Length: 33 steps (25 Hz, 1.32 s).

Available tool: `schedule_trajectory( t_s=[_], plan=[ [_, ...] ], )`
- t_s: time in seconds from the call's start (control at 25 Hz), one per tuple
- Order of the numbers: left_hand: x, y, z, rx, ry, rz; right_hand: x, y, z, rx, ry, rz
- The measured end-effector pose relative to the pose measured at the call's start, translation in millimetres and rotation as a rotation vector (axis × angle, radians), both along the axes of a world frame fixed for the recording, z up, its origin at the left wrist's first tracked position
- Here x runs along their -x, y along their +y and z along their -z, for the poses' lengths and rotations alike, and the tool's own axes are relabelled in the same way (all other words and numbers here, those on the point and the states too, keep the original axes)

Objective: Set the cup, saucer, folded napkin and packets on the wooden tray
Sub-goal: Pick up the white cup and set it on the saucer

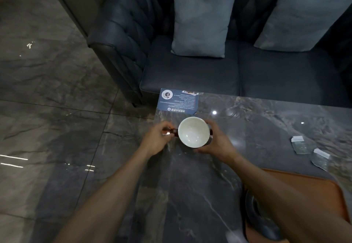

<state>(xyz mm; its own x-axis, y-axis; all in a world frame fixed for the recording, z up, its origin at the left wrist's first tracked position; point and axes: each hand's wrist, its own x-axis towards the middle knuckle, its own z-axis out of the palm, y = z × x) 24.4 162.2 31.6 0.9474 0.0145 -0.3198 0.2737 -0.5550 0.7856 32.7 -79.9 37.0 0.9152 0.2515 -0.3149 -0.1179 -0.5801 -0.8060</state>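
Floor (47, 109): glossy grey tile, left of the table (257, 128).

Left hand (155, 140): over the table's left edge, fingers closed on the dark handle (172, 131) of the cup (194, 132).

Cup: upright, white inside, dark outside, empty. It sits near the table's far left corner, between both hands. Whether its base touches the table cannot be told.

Card (178, 101): blue, printed, lying flat just beyond the cup, at the table's far left corner.

Right hand (219, 142): fingers curled against the cup's right wall, thumb on the near side.

Sofa (190, 71): dark, tufted, beyond the table, with two pale cushions (202, 25).

Saucer (255, 216): dark, on the left end of the tray (314, 187), partly hidden by the right forearm.

Tray: wooden, at the near right of the table, well apart from the cup.

Packets (300, 144): two, lying flat on the table beyond the tray, near each other, off the tray.
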Motion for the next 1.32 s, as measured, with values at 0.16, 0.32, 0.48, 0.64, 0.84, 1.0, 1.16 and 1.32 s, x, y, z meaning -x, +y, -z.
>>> schedule_trajectory(
  t_s=[0.16,0.32,0.48,0.64,0.84,1.0,1.16,1.32],
  plan=[
    [25,-18,-7,0.06,-0.038,-0.001,28,-20,-14,0.003,-0.028,0.003],
    [47,-46,-18,0.041,-0.038,-0.016,58,-45,-33,0.014,-0.064,0.01],
    [70,-70,-23,0.047,-0.08,0.067,85,-74,-48,0.054,-0.093,0.014],
    [90,-100,-22,0.035,-0.071,0.135,112,-106,-52,0.068,-0.121,0.037],
    [111,-132,-23,0.045,-0.092,0.152,137,-140,-53,0.112,-0.142,0.049],
    [130,-167,-26,0.047,-0.091,0.163,157,-174,-50,0.137,-0.178,0.056],
    [152,-204,-25,0.032,-0.105,0.147,172,-209,-43,0.189,-0.188,0.05],
    [172,-234,-21,0.022,-0.065,0.112,189,-238,-29,0.229,-0.143,0.052]
  ],
)
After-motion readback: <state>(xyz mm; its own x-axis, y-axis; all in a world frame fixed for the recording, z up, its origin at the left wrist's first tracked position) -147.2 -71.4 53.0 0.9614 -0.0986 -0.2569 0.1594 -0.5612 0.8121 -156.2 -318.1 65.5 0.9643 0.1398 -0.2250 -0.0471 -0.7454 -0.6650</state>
